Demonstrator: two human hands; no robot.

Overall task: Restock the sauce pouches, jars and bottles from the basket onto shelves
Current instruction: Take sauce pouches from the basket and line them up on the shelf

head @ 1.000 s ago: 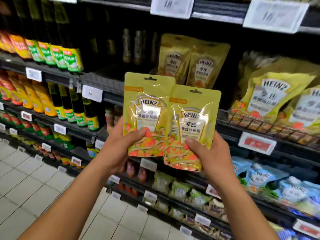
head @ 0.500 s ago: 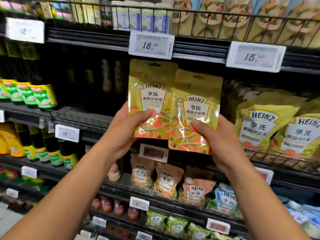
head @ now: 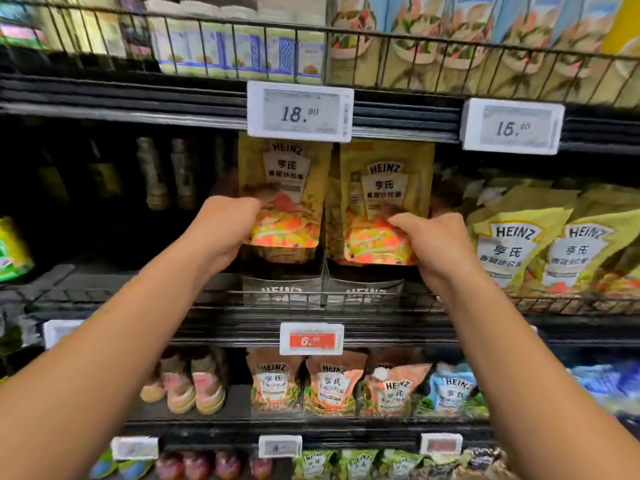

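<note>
at the centre of the frame the left grip (head: 228, 230) grasps one yellow pouch (head: 287, 181) and the right grip (head: 436, 247) grasps a second pouch (head: 384, 195), both upright above the grey trays (head: 282, 289). i think each should go straight down, one on each side of the divider (head: 325, 271), labels facing front.

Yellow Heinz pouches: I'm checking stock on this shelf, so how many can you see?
4. The left pouch is held by the left hand, the right pouch by the right hand; two shelf pouches lean at the far right. More may be hidden behind.
</note>
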